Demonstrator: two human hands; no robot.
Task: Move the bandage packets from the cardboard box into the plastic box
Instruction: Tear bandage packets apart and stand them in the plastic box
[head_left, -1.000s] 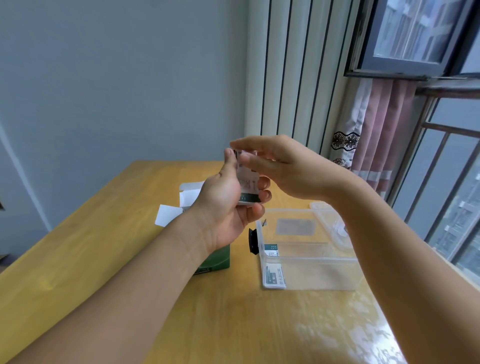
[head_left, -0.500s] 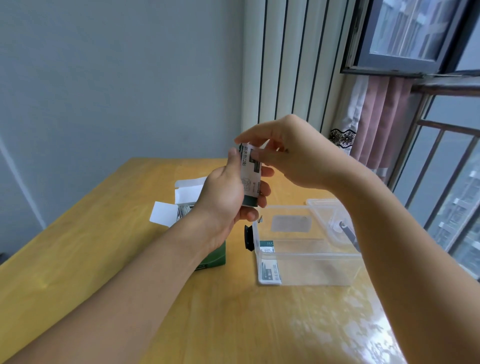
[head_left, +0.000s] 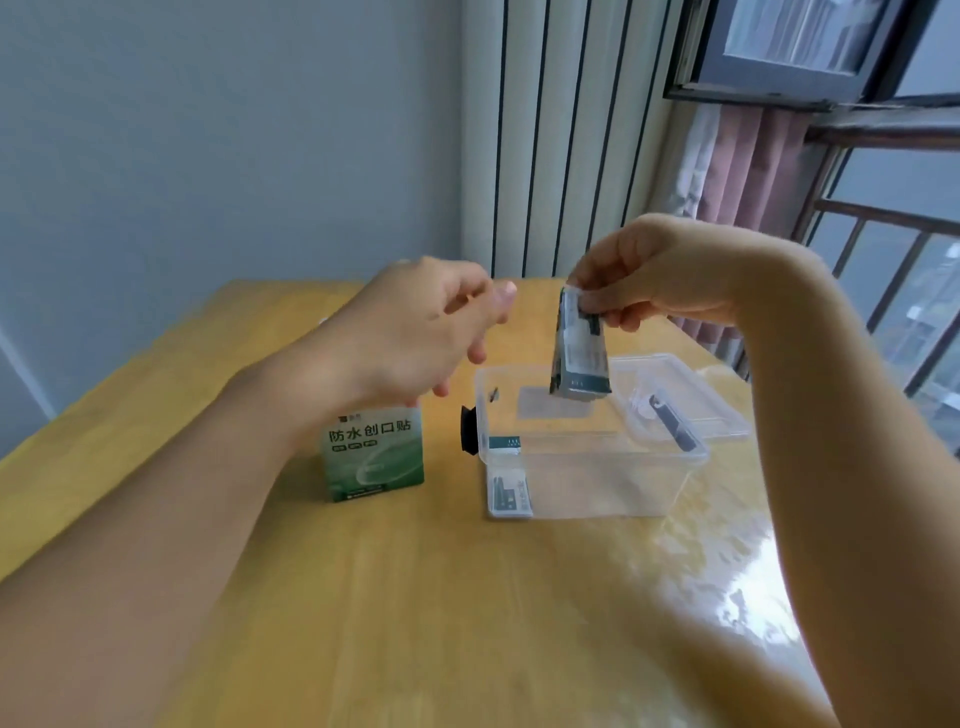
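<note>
My right hand (head_left: 660, 275) pinches the top of a small stack of white and green bandage packets (head_left: 579, 358), which hangs upright over the open clear plastic box (head_left: 597, 483). One packet (head_left: 509, 493) stands against the box's near left wall inside. The green cardboard box (head_left: 374, 452) stands on the table left of the plastic box. My left hand (head_left: 421, 332) hovers above the cardboard box with loosely curled fingers and holds nothing.
The clear lid (head_left: 675, 400) with a dark latch leans at the plastic box's right side. The wooden table (head_left: 415, 597) reaches back to a grey wall. A pink curtain (head_left: 737, 182) and barred window stand at the right.
My right hand took the packets from my left hand and carried them right and down over the plastic box. My left hand let go and drew back to the left.
</note>
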